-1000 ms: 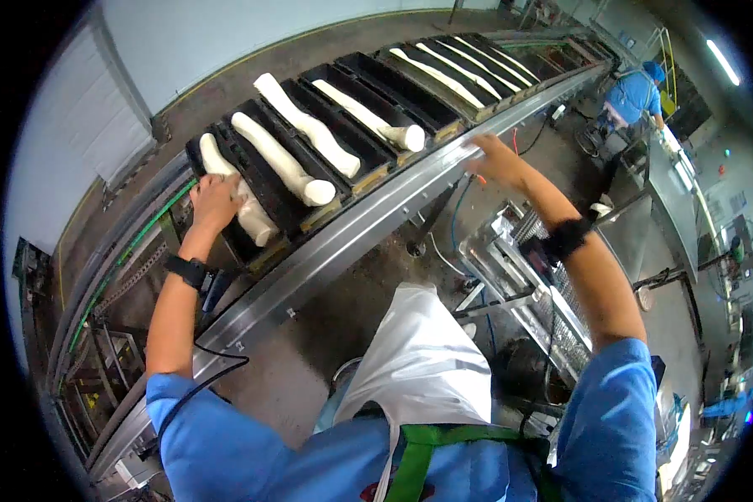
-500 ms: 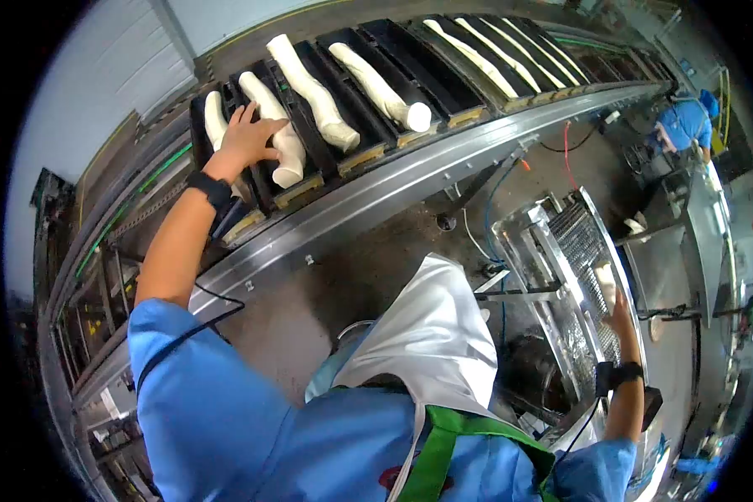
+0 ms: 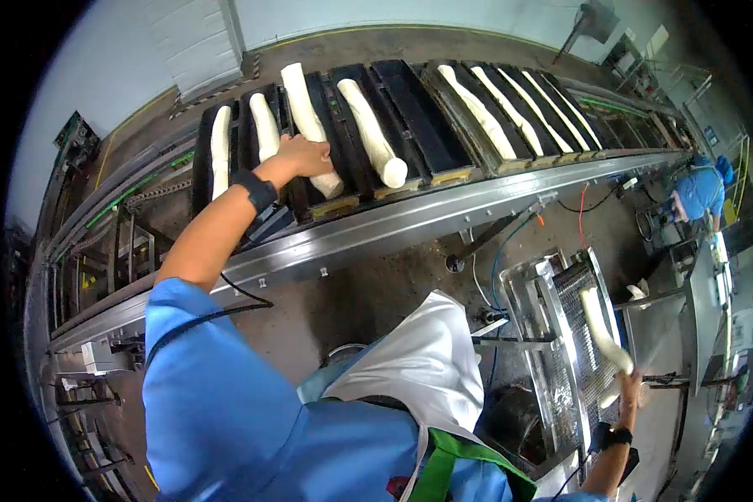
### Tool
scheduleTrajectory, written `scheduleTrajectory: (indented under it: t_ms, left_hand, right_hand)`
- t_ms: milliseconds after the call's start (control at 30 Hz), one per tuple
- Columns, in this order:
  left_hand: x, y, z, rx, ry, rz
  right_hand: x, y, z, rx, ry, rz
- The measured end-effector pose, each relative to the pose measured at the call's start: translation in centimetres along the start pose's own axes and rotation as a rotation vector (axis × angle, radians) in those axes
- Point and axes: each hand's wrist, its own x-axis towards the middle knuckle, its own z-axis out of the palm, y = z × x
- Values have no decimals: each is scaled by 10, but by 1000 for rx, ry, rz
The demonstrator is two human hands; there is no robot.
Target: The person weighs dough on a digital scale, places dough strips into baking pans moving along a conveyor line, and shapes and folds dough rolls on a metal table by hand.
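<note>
Long pale dough pieces lie in black trays (image 3: 421, 117) on the metal conveyor. My left hand (image 3: 303, 156) rests at the lower part of a thick dough piece (image 3: 304, 102), in the third tray from the left; its fingers are bent over the dough. Another dough piece (image 3: 265, 125) lies just left of that hand, and one with a rounded end (image 3: 368, 125) is to its right. At the lower right, my right hand (image 3: 630, 387) holds the near end of a long dough piece (image 3: 598, 326) above a mesh belt (image 3: 573, 309). A second pale piece shows beside that hand.
The metal rail (image 3: 393, 213) of the conveyor runs across in front of me. Thin dough strips (image 3: 531, 109) lie in trays further right. A co-worker in blue (image 3: 701, 192) is at the far right beside a metal table (image 3: 707, 293). Hoses hang below the rail.
My left hand has moved right across the trays, from one dough piece to another. My right hand has gone down to the mesh belt and now holds a dough piece. The view has shifted.
</note>
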Motion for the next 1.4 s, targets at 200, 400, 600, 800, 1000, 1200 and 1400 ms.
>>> scheduleTrajectory:
  t_ms: [200, 400, 600, 800, 1000, 1200, 1400]
  left_hand:
    - [-47, -3, -5, -195, -2, 291]
    - [-69, 36, -40, -56, 379, 104]
    - [-19, 57, -32, -169, 372, 389]
    - [18, 69, -36, -23, -95, 251]
    - [42, 59, -2, 111, -18, 58]
    - [60, 77, 5, 216, 130, -138]
    - [61, 100, -23, 52, -121, 88]
  right_hand:
    - [20, -257, -4, 689, -161, 15]
    - [95, -441, 44, 1040, -273, -140]
    - [103, -566, 113, 978, -586, -391]
    - [105, -561, 237, 501, -943, -487]
    - [153, -493, 239, 341, -1120, -378]
    - [214, -394, 190, 287, -1073, -169]
    - [259, -250, 106, 1, -896, -79]
